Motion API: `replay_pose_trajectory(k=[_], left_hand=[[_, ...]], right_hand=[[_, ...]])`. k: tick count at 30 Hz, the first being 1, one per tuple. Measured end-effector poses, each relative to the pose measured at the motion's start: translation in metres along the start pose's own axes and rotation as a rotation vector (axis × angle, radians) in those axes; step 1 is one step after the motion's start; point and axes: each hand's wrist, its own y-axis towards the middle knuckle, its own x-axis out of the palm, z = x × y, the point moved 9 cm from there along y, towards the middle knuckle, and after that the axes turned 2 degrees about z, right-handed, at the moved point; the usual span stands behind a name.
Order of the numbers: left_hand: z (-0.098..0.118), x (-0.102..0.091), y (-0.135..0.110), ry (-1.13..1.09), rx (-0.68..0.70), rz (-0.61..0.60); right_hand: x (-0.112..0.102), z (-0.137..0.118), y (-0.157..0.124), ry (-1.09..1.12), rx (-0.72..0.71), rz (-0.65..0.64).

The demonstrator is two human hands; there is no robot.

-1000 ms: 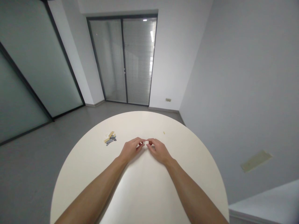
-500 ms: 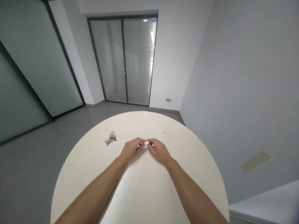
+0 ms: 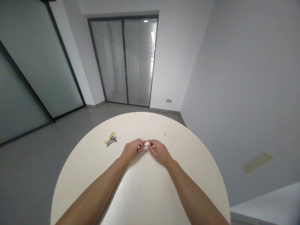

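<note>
Hardly anything is moving since the earlier frame: the hands are staying together at the same spot, and only the view is drifting very slightly. The person's left hand and right hand are meeting above the middle of a round cream-white table, both curling inward with the wrists angling apart. Their fingertips are pressing together from opposite sides on a small white rectangular block, so the grip is a two-handed pinch, not a spread. The block is sitting between the fingertips, mostly hidden by them, and only a sliver of white is showing. Holding it from both sides appears to be keeping it steady between the fingers, though whether it is touching the table top I cannot tell.

Ahead and to the left of the grip, a small heap of flat grey and tan pieces is lying on the table, near but apart from the left hand. Ahead and to the right of the grip, a tiny yellowish fragment is lying alone. No brand, label or writing is readable on any of these pieces; they are too small to tell. Well beyond the table, a glazed double door with slatted blinds is standing closed, with a small socket plate sitting low on the wall beside it.
</note>
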Motion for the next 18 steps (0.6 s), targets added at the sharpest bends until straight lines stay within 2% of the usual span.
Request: replay_pose_trajectory(k=[7,18], left_hand=[[-0.0009,0.0019,0.0009,0.015,-0.011,-0.032],[-0.0029,0.0038,-0.0006,0.019,0.009,-0.003]], right_hand=[[0.0032,0.0012,0.0003,-0.010,-0.014,-0.013],[0.0025,-0.0001,0.0002,-0.016,0.002,-0.023]])
